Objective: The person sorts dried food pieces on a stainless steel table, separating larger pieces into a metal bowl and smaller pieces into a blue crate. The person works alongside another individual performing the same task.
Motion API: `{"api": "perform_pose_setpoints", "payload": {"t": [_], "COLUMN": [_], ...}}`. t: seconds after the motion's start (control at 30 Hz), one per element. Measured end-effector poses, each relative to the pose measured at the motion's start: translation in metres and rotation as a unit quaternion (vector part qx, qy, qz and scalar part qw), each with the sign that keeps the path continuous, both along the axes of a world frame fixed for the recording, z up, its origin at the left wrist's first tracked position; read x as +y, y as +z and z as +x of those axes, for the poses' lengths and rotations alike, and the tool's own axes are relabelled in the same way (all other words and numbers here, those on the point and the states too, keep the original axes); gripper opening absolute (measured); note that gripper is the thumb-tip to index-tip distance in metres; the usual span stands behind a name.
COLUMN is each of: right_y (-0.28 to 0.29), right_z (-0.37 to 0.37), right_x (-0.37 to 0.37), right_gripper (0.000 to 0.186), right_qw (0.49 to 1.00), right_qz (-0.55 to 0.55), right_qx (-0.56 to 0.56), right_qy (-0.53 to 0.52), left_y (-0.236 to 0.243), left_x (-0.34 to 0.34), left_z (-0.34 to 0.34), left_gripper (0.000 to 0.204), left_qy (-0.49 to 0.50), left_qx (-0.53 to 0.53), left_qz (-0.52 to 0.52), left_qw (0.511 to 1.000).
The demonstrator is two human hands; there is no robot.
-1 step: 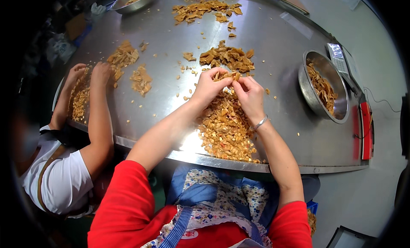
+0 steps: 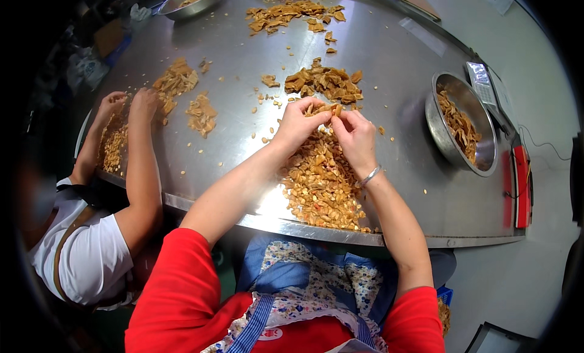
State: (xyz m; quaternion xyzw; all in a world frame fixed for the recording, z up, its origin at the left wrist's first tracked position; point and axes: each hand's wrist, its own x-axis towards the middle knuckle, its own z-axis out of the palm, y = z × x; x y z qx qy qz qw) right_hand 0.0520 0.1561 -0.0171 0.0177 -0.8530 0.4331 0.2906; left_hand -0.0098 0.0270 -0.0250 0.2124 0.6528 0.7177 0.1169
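Over a heap of small yellow-brown bits, my left hand and my right hand meet, fingertips pinched together. Between them is a thin brown dried piece, mostly covered by the fingers; its exact kind cannot be made out. The heap runs from below my hands to the near edge of the steel table. Just beyond my fingers lies a pile of larger, curled brown dried pieces. A silver bracelet circles my right wrist.
On the right, a steel bowl of brown pieces stands tilted beside a scale and a red object. At left, a co-worker's hands work over another heap. A second bowl and more brown pieces lie farther off.
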Motion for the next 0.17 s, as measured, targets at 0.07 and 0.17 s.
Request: {"api": "perform_pose_setpoints", "payload": {"t": [0.07,0.17], "right_y": [-0.0012,-0.0087], "right_z": [-0.0002,-0.0024], "right_x": [-0.0001,0.0014], "right_gripper": [0.015,0.015], "right_qw": [1.0,0.999], "right_qz": [-0.002,-0.019], "right_qx": [-0.02,-0.045], "right_qy": [-0.008,-0.012], "left_y": [0.0003,0.0068], "left_x": [0.0015,0.0014], "left_z": [0.0006,0.0035], "left_gripper": [0.018,0.017], "left_qy": [0.001,0.012], "left_qx": [0.017,-0.03], "left_qz": [-0.024,-0.034], "left_qw": [1.0,0.999]}}
